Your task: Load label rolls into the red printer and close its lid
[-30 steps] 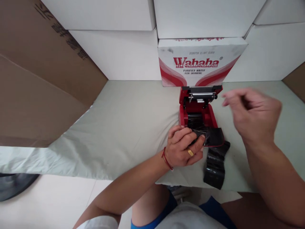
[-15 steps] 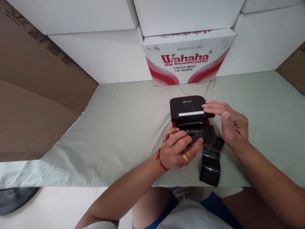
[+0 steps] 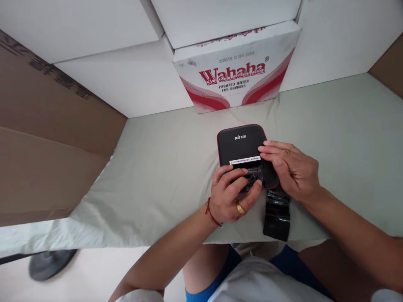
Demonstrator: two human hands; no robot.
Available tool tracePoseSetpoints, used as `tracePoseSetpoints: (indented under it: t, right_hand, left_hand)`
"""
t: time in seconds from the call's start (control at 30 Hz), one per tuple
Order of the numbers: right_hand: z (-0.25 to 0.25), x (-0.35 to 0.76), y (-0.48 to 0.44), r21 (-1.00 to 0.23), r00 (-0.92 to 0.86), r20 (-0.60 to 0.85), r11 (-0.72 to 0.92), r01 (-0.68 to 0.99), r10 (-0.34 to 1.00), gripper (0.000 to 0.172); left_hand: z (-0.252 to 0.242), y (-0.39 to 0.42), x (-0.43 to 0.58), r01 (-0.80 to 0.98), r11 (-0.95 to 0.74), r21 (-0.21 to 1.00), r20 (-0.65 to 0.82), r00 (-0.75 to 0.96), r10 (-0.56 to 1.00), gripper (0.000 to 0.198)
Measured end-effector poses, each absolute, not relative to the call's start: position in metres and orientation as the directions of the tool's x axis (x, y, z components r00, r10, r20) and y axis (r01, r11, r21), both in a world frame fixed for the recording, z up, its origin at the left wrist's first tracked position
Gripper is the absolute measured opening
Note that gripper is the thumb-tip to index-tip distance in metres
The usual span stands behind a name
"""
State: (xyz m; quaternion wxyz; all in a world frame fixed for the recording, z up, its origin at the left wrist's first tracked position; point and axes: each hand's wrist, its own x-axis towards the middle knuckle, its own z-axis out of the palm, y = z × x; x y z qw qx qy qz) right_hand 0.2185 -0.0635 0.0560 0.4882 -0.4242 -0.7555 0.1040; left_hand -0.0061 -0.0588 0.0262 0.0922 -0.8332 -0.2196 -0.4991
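A flat black device with a red rim (image 3: 242,144) lies on the cloth-covered table, its lid down. A white label strip with small print (image 3: 244,160) crosses the lid. At the device's near edge, my left hand (image 3: 231,191) pinches crinkled, shiny black plastic film (image 3: 254,174); its fingers cover part of the device's front. My right hand (image 3: 294,167) rests on the lid's right side, fingers stretched out and together. A wavy black plastic strip (image 3: 277,218) hangs from under the device's right front corner towards the table edge.
A Wahaha water carton (image 3: 236,79) stands behind the device, against stacked white boxes (image 3: 110,84). A large brown cardboard box (image 3: 47,167) is on the left, another brown box (image 3: 388,67) at the far right. A pale green cloth (image 3: 157,167) covers the table.
The device's lid has come down from a raised position, with my right hand moving onto its right side. My left hand keeps its hold on the film. The camera view has tilted slightly.
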Motion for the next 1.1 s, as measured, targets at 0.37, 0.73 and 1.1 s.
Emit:
tracePoseSetpoints:
  t: [0.37, 0.73, 1.1]
  right_hand:
    - [0.054, 0.211, -0.061, -0.462, -0.205, 0.718, 0.675, 0.575, 0.666, 0.025]
    - [0.065, 0.198, -0.072, -0.255, -0.333, 0.673, 0.630, 0.734, 0.661, 0.025]
    - [0.047, 0.199, -0.071, -0.343, -0.223, 0.783, 0.701, 0.625, 0.581, 0.024]
  left_hand:
    - [0.039, -0.060, -0.008, 0.500, -0.866, 0.018, 0.855, 0.442, 0.273, 0.019]
    - [0.029, -0.061, -0.004, 0.555, -0.832, -0.010, 0.896, 0.374, 0.239, 0.019]
    - [0.013, -0.040, -0.031, 0.085, -0.662, 0.745, 0.661, 0.049, 0.749, 0.065]
